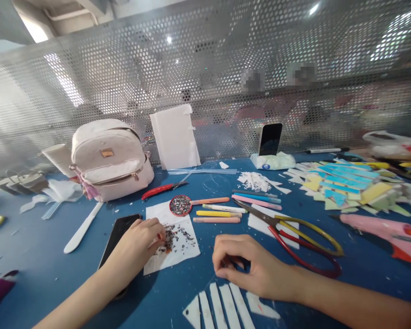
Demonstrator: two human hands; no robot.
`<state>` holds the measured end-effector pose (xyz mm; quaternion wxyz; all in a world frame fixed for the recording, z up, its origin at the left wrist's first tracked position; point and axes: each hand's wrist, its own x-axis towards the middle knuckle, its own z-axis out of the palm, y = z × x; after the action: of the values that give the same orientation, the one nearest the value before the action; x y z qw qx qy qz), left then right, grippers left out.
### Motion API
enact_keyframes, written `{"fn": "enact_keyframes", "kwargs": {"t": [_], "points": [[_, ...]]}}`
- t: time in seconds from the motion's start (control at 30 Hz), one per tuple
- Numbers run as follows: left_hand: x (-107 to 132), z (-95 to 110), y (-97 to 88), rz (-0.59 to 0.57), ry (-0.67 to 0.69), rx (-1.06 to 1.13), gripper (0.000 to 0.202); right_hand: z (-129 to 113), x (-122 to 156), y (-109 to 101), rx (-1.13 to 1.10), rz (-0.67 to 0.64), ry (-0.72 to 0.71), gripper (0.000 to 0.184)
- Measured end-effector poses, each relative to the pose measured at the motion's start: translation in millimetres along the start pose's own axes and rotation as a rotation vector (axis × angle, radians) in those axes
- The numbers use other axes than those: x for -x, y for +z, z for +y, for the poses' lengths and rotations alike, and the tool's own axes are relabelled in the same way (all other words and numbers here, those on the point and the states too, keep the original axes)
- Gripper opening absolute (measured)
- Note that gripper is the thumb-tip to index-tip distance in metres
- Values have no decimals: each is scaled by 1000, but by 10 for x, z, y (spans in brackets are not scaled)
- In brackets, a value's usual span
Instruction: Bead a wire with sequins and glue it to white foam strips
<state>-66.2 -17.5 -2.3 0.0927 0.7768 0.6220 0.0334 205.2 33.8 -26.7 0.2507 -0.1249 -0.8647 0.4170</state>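
My left hand (146, 241) is closed, fingertips curled down at the dark and silvery flakes (180, 235) scattered on a white paper sheet (188, 258); anything pinched in it is hidden. Its wrist passes over a black phone (118, 233). At the top of the sheet lies a round red-rimmed piece (180, 205) filled with similar flakes. My right hand (245, 265) rests on the table with fingers curled in toward the thumb; I cannot make out whether something is inside. Just below it, cut white strips (222, 304) lie side by side, with a pointed piece at the left end.
Several coloured pens (219, 214) lie mid-table, beside large scissors (294, 228) with red and yellow handles. A red craft knife (162, 189) and white backpack (109, 160) are left. Right are paper scraps (349, 183) and a pink glue gun (380, 230). A phone (270, 139) leans behind.
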Motion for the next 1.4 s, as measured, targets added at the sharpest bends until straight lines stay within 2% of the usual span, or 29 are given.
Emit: {"fn": "enact_keyframes", "kwargs": {"t": [0.23,0.43,0.53,1.4], "points": [[48,1,-21,-2,-37,92,19,-17,10,14,38,-10,-34,7],[74,-35,-2,69,-52,119,20,-33,11,11,83,1,-85,7],[63,-47,19,65,-44,140,17,-49,11,11,104,6,-98,8],[-7,-113,129,86,-39,130,15,-52,24,20,57,23,-84,8]]}}
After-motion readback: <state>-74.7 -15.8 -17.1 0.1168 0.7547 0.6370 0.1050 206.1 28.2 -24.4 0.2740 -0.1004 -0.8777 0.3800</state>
